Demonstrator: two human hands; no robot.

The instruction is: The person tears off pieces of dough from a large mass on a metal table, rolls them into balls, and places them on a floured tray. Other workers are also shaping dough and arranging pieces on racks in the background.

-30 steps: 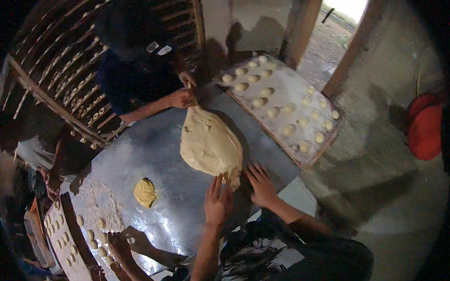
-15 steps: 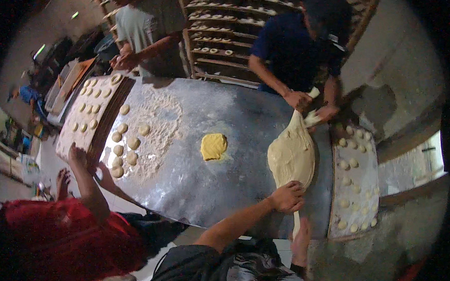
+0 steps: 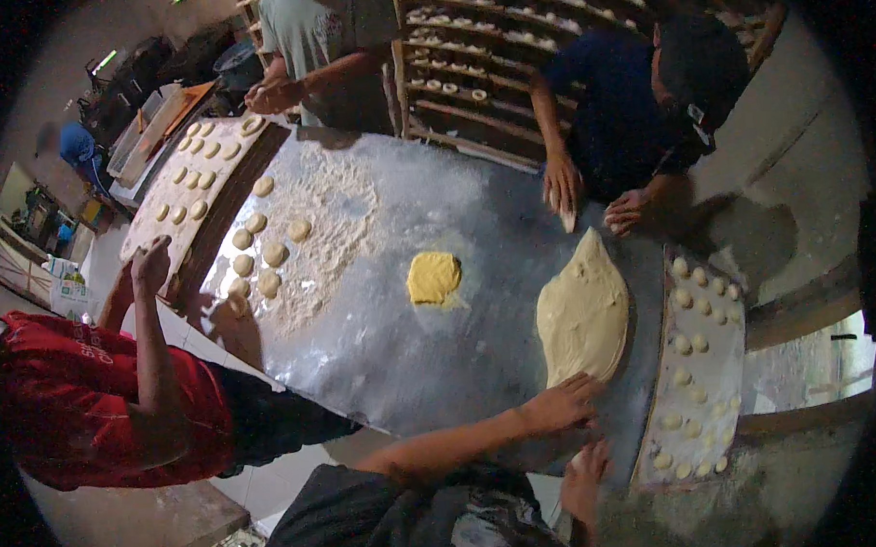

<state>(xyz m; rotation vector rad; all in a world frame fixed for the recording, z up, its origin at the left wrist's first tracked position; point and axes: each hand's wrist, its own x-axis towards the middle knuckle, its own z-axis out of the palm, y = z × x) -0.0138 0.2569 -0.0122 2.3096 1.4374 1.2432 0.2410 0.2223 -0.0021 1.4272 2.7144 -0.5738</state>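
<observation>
Dough (image 3: 584,312) now freed at 12 o'clock, so bench (image 3: 498,344) carries it; left hand (image 3: 562,404) at 6 o'clock, right hand (image 3: 586,473) beyond; neither grip discernible.

The big dough (image 3: 586,312) lies on the table (image 3: 480,359), right in front of the fingers (image 3: 582,388) of the left hand (image 3: 556,404). The right hand (image 3: 587,469) is just behind those fingers. Left of them and farther off sits a lump (image 3: 434,277), then flour (image 3: 342,192) and dough balls (image 3: 275,254). To the fingers' right is a board (image 3: 721,365) with more balls (image 3: 699,342) on it. A rack (image 3: 489,71) stands far beyond the fingers.
</observation>
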